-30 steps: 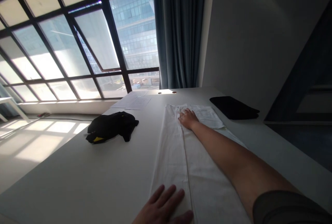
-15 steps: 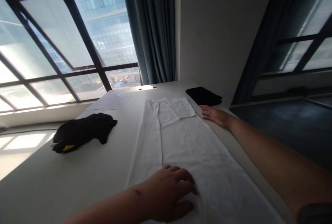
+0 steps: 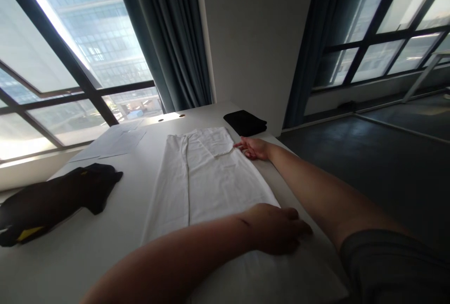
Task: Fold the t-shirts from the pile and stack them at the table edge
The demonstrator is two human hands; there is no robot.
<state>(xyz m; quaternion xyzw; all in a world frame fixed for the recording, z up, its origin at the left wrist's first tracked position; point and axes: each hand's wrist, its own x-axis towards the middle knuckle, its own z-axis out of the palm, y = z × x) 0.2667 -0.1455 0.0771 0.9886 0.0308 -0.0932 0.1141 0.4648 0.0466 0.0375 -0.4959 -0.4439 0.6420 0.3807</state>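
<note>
White trousers (image 3: 218, 182) lie flat and lengthwise on the white table, their waist end away from me. At their right edge, near the far end, my right hand (image 3: 253, 148) has its fingers curled and the fingertips closed on the cloth. My left hand (image 3: 281, 229) reaches across the trousers to the same edge, closer to me. Its fingers bend downward in shadow, and whether they grip the cloth is hidden. My left forearm covers part of the lower trousers.
A folded black cloth (image 3: 245, 122) lies beyond my right hand. On the left is a crumpled black garment (image 3: 66, 196) with yellow patches. Paper sheets (image 3: 108, 144) lie near the window. The table (image 3: 116, 243) ends at the right beside the dark floor (image 3: 337, 168).
My left hand has moved right across the trousers to their edge. My right hand has gone from spread fingers beside the trousers to curled fingers at the edge. The view has turned right.
</note>
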